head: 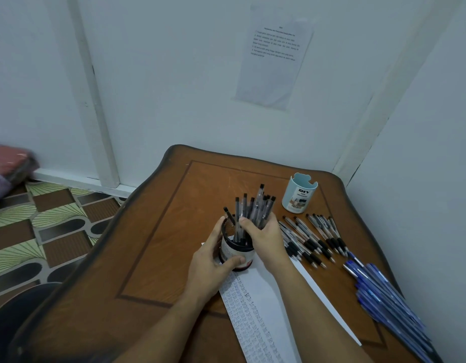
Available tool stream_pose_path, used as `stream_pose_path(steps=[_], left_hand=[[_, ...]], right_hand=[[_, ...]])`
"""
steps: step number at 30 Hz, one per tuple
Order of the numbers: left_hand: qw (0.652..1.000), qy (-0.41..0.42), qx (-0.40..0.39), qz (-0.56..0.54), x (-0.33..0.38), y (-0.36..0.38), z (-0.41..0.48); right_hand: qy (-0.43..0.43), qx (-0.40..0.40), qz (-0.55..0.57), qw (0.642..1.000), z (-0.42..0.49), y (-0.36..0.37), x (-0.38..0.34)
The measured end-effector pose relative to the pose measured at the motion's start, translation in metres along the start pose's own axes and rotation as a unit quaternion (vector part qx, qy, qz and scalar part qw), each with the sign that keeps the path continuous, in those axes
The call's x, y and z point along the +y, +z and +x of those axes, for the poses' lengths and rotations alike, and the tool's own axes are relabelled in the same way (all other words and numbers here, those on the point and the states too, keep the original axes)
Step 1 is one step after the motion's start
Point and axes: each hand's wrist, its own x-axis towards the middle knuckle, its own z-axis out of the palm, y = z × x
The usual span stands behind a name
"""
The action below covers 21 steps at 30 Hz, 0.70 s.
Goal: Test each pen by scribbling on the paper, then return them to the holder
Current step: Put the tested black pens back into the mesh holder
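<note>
A black mesh pen holder stands on a sheet of paper covered with scribbles, on a brown wooden table. My left hand grips the holder from the left, thumb across its front. My right hand holds a bunch of black-capped pens that stand up out of the holder. One more pen leans at the holder's left rim.
A row of black-grip pens lies right of the holder, and a pile of blue pens sits near the right edge. A light blue desk organiser stands at the back right. Walls close in behind and to the right.
</note>
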Motion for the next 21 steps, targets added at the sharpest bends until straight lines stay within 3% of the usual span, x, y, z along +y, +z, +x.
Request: stream_pose_path(steps=[6, 9, 13, 21], left_hand=[[1.0, 0.003, 0.005, 0.009, 0.001, -0.001, -0.001], [1.0, 0.005, 0.019, 0.017, 0.0, 0.0, -0.002], [0.997, 0.032, 0.051, 0.05, 0.0, 0.001, -0.003], [0.998, 0.024, 0.052, 0.024, 0.006, 0.0, -0.007]], right_hand=[[0.095, -0.207, -0.094, 0.969, 0.009, -0.03, -0.021], [0.089, -0.197, -0.073, 0.974, 0.01, -0.037, -0.024], [0.102, -0.269, -0.114, 0.951, 0.009, -0.04, -0.023], [0.096, -0.299, -0.102, 0.944, 0.01, -0.046, -0.022]])
